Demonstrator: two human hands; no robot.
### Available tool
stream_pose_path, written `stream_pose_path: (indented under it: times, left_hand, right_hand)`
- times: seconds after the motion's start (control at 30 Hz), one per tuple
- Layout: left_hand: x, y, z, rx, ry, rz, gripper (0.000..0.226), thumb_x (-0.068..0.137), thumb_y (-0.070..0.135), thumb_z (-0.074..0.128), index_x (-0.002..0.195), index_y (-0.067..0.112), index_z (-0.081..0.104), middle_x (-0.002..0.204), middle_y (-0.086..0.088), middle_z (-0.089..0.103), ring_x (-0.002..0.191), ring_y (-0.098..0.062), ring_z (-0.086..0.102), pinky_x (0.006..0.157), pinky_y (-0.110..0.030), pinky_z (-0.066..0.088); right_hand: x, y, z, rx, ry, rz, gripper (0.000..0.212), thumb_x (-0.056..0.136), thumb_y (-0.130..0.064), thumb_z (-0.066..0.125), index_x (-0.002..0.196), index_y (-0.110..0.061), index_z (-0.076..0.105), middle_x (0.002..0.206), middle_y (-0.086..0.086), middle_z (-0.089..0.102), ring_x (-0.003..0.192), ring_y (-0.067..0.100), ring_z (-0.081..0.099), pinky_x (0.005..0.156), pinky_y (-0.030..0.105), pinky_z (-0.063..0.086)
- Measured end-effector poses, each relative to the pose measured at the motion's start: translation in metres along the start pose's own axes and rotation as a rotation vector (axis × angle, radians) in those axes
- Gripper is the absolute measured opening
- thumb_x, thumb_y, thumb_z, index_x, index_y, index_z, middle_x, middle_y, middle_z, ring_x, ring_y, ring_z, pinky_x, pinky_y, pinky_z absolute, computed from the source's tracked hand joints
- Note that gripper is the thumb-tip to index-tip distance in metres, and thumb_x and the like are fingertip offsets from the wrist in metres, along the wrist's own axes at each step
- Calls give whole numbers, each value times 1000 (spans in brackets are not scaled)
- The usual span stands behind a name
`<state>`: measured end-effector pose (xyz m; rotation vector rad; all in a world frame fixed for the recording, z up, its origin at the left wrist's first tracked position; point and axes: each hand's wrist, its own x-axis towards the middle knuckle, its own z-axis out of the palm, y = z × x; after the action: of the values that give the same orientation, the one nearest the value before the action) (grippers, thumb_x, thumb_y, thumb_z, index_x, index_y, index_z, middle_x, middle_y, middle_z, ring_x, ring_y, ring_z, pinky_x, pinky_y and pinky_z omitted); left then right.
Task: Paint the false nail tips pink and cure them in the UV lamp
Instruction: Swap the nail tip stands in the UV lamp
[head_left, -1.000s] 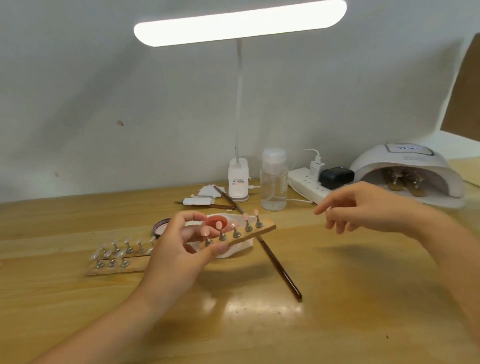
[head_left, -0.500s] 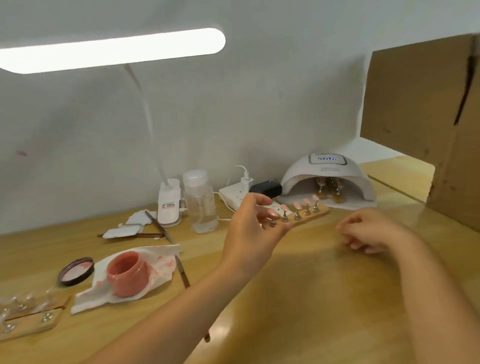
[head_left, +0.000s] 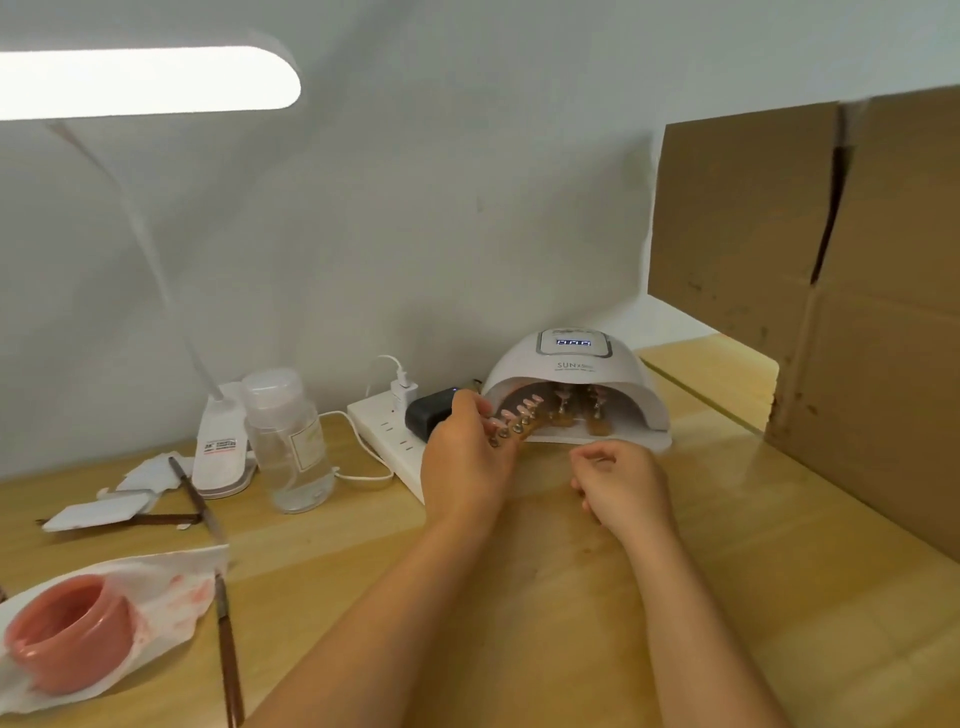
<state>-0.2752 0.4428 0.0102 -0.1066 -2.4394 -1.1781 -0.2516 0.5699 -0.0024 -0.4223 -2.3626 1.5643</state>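
Now the table (head_left: 571, 597) carries everything, with a box (head_left: 857, 312) at its right edge. Against the wall sits the UV lamp (head_left: 574, 384), other tip holders already inside its mouth. Far left, a pink jar (head_left: 67, 631) rests on a stained tissue (head_left: 171, 587), a brush (head_left: 228, 649) beside it. The left hand (head_left: 462, 467) pinches a wooden strip (head_left: 519, 431) of pink nail tips (head_left: 522, 413), its far end at the lamp's opening. The right hand (head_left: 621, 483) hangs near, fingers loosely curled, holding nothing.
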Motion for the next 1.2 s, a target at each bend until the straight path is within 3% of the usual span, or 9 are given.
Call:
stream_pose_path:
  times: [0.1, 0.27, 0.5, 0.67, 0.77, 0.9, 1.03, 1.1, 1.2]
  left_hand:
    - [5, 3, 8, 76, -15, 4, 34, 83, 26, 66, 106, 13, 45, 95, -3, 62, 87, -22, 57, 67, -32, 44]
    - [16, 7, 14, 182, 32, 48, 26, 84, 16, 60, 104, 7, 46, 93, -12, 64, 87, -30, 57, 71, -41, 47]
    - [18, 0, 14, 212, 68, 91, 31, 83, 19, 64, 103, 7, 43, 90, -12, 64, 85, -31, 58, 70, -42, 46]
    - [14, 7, 28, 301, 91, 139, 31, 84, 22, 62, 103, 11, 40, 87, -5, 66, 78, -28, 59, 69, -29, 28]
    - [12, 7, 35, 342, 65, 118, 32, 82, 19, 62, 102, 12, 38, 86, -4, 66, 67, -25, 50, 69, -28, 28]
    - [15, 11, 37, 351, 15, 109, 38, 81, 22, 65, 102, 12, 36, 87, -6, 67, 75, -28, 58, 75, -30, 32]
    - [19, 15, 35, 357, 1, 66, 37, 82, 20, 64, 102, 12, 34, 92, -7, 65, 70, -26, 50, 72, -29, 31]
    - [20, 16, 35, 353, 1, 61, 37, 82, 20, 64, 103, 10, 35, 95, -8, 65, 78, -28, 55, 73, -29, 31]
    - [19, 17, 36, 350, -5, 50, 34, 83, 17, 61, 104, 10, 35, 101, -6, 63, 87, -28, 58, 72, -28, 28]
  right_hand:
    - [3, 2, 8, -50, -1, -64, 11, 86, -18, 58, 79, -25, 62, 69, -9, 59, 68, 15, 57, 62, 27, 48]
    - [7, 5, 15, -152, -3, -114, 8, 86, -20, 57, 86, -26, 63, 72, -14, 57, 68, 7, 53, 53, 20, 38]
    - [6, 5, 17, -213, -8, -107, 10, 87, -22, 55, 87, -29, 62, 69, -18, 54, 67, 5, 50, 49, 19, 33]
    - [7, 6, 17, -263, -6, -121, 8, 87, -26, 56, 89, -30, 62, 68, -20, 50, 74, 7, 52, 52, 15, 34]
    - [6, 6, 19, -299, 3, -143, 7, 87, -35, 57, 89, -32, 63, 71, -19, 54, 78, 9, 57, 51, 18, 34]
    - [7, 3, 24, -437, 31, -195, 16, 87, -38, 53, 92, -32, 67, 90, -12, 67, 84, 15, 60, 48, 19, 28]
    - [16, -3, 26, -471, 41, -180, 19, 88, -40, 51, 72, -31, 57, 85, -8, 66, 71, 15, 53, 50, 23, 28]
    - [19, -3, 27, -493, 59, -183, 22, 89, -39, 49, 72, -30, 59, 85, -6, 67, 68, 16, 49, 51, 24, 29]
    - [20, -2, 28, -514, 61, -185, 23, 90, -37, 47, 84, -27, 67, 91, -3, 67, 82, 21, 59, 56, 25, 30]
